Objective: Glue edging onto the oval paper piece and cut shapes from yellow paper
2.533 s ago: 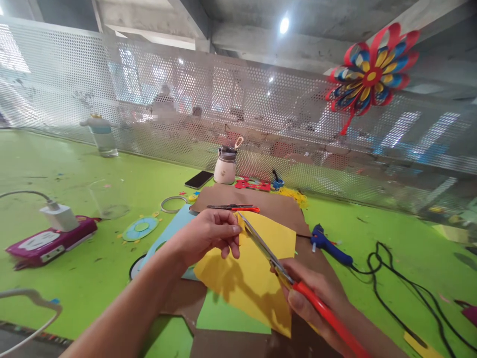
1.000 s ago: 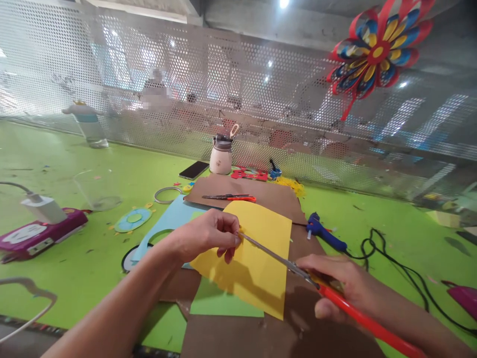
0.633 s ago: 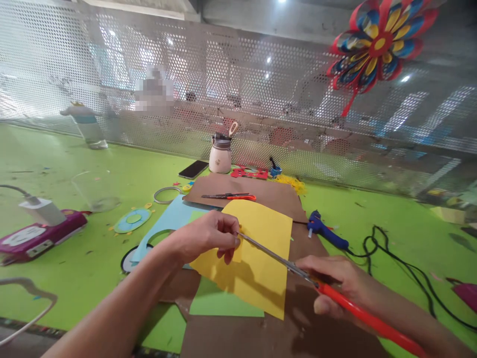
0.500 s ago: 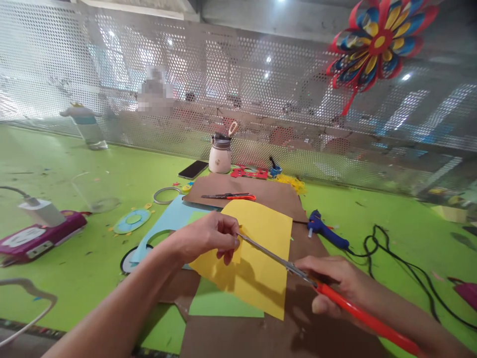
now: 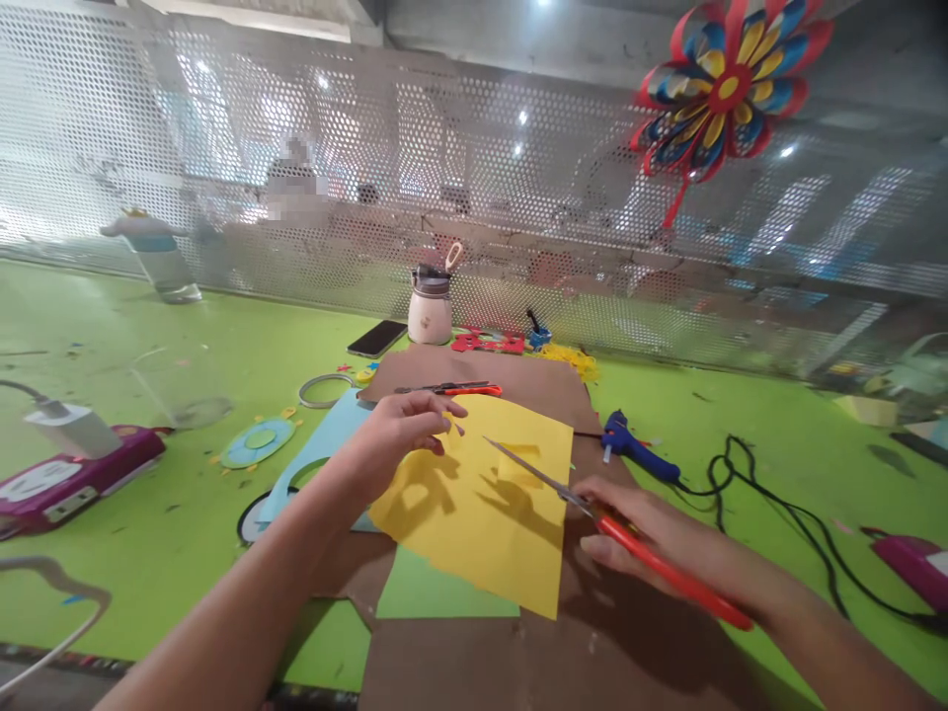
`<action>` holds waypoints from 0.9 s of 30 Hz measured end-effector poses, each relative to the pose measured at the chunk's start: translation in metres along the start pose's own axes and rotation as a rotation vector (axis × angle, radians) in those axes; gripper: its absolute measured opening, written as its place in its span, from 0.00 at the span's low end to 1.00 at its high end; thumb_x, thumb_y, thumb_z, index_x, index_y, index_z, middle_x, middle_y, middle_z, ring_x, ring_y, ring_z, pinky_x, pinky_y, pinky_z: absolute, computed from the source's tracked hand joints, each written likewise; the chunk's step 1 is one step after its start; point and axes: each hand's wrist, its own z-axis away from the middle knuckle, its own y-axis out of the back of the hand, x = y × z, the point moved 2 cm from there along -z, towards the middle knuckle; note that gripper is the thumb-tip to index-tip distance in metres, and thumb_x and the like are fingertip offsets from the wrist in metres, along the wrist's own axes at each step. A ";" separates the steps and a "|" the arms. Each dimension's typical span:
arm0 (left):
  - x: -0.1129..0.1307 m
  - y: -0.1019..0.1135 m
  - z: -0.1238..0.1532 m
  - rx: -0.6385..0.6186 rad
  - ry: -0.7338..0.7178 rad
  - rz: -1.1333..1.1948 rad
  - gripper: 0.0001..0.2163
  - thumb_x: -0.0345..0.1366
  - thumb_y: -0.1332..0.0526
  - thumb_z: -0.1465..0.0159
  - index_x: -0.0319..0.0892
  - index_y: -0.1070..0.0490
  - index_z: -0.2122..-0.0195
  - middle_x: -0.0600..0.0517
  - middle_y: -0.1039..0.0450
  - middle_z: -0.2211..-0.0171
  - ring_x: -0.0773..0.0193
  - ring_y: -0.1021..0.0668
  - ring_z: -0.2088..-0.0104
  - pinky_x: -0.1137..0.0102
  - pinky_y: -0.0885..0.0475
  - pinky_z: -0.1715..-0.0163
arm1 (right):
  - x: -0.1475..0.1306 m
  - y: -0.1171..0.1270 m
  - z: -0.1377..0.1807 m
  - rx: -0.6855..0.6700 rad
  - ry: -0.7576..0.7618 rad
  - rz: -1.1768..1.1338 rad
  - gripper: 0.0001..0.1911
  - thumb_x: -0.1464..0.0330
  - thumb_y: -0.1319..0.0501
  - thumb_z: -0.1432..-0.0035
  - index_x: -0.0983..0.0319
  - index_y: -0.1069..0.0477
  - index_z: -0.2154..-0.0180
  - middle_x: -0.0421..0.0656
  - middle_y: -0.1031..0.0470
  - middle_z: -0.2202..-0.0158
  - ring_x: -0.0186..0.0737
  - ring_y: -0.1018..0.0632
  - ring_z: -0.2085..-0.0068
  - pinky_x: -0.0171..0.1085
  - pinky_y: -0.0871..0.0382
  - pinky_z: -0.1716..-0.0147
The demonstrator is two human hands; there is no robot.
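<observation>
A: Where's the yellow paper sheet [image 5: 474,528]?
B: Mid-frame, flat on brown cardboard [image 5: 592,647]. Left hand [image 5: 400,430] hovers at its upper-left edge, fingers slack, gripping nothing.
A: Right hand [image 5: 629,528]?
B: Clenched around red-handled scissors [image 5: 537,474], blades over the sheet. Mid-cutting, I'd judge; another snip needs the sheet steadied.

I see a yellow paper sheet [image 5: 474,513], red-handled scissors [image 5: 637,553], a brown board [image 5: 518,662] and a lime-green tabletop [image 5: 148,553].

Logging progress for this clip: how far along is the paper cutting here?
Done: the blue sheet has a round hole cut, and a blue ring lies beside it. In hand: the right hand holds red-handled scissors over the yellow sheet; the left hand hovers open. Left: the yellow sheet looks mostly whole.
</observation>
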 end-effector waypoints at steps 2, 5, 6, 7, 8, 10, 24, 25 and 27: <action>0.001 0.000 0.001 -0.037 0.027 0.057 0.05 0.30 0.39 0.46 0.39 0.31 0.78 0.44 0.23 0.57 0.59 0.23 0.61 0.69 0.31 0.69 | -0.006 -0.001 0.000 0.004 -0.033 0.112 0.20 0.56 0.39 0.43 0.59 0.32 0.52 0.46 0.27 0.55 0.48 0.26 0.57 0.44 0.32 0.58; 0.001 0.001 0.001 -0.061 0.044 0.126 0.05 0.30 0.38 0.45 0.38 0.32 0.77 0.43 0.22 0.61 0.59 0.22 0.64 0.70 0.31 0.71 | -0.016 -0.006 0.003 0.026 -0.073 0.235 0.22 0.54 0.36 0.47 0.59 0.31 0.54 0.47 0.29 0.55 0.50 0.27 0.55 0.48 0.34 0.54; 0.001 0.001 0.001 -0.061 0.040 0.144 0.06 0.30 0.38 0.45 0.38 0.33 0.77 0.43 0.21 0.63 0.59 0.21 0.65 0.71 0.31 0.70 | -0.020 -0.007 0.005 0.032 -0.077 0.264 0.22 0.54 0.35 0.48 0.59 0.31 0.55 0.47 0.29 0.56 0.50 0.28 0.55 0.48 0.34 0.55; 0.001 0.002 0.001 -0.060 0.035 0.164 0.06 0.30 0.38 0.44 0.38 0.33 0.77 0.44 0.21 0.64 0.59 0.20 0.65 0.70 0.30 0.69 | -0.023 -0.008 0.007 0.032 -0.080 0.287 0.22 0.54 0.35 0.49 0.58 0.31 0.56 0.46 0.29 0.57 0.50 0.28 0.56 0.48 0.34 0.55; 0.000 0.002 0.001 -0.068 0.035 0.186 0.06 0.30 0.39 0.43 0.38 0.33 0.77 0.44 0.21 0.65 0.59 0.20 0.65 0.69 0.30 0.67 | -0.026 -0.009 0.009 0.023 -0.080 0.303 0.22 0.54 0.34 0.49 0.58 0.31 0.56 0.46 0.30 0.57 0.49 0.28 0.56 0.48 0.33 0.56; -0.001 0.001 0.001 -0.125 0.056 0.239 0.05 0.30 0.39 0.43 0.38 0.33 0.76 0.44 0.20 0.65 0.56 0.19 0.65 0.64 0.28 0.63 | -0.030 -0.011 0.012 0.007 -0.071 0.339 0.22 0.53 0.35 0.49 0.57 0.31 0.56 0.45 0.30 0.59 0.49 0.28 0.56 0.48 0.33 0.57; -0.035 -0.022 -0.003 -0.434 0.297 0.117 0.07 0.33 0.37 0.47 0.38 0.33 0.78 0.39 0.21 0.61 0.50 0.19 0.62 0.62 0.26 0.65 | -0.022 -0.018 0.037 -0.038 -0.040 0.487 0.25 0.50 0.34 0.51 0.57 0.31 0.57 0.44 0.31 0.61 0.49 0.28 0.58 0.47 0.32 0.59; -0.034 -0.022 -0.003 -0.433 0.292 0.116 0.07 0.33 0.37 0.47 0.38 0.33 0.78 0.39 0.21 0.60 0.51 0.19 0.62 0.63 0.26 0.66 | -0.021 -0.015 0.042 -0.042 -0.051 0.480 0.25 0.51 0.33 0.52 0.57 0.31 0.55 0.44 0.30 0.60 0.49 0.28 0.58 0.47 0.32 0.58; -0.029 -0.022 -0.003 -0.420 0.274 0.131 0.06 0.32 0.36 0.48 0.38 0.32 0.78 0.40 0.21 0.59 0.52 0.19 0.62 0.64 0.26 0.67 | -0.017 -0.006 0.050 -0.040 -0.095 0.450 0.26 0.53 0.32 0.53 0.55 0.31 0.54 0.44 0.29 0.58 0.49 0.27 0.56 0.46 0.33 0.57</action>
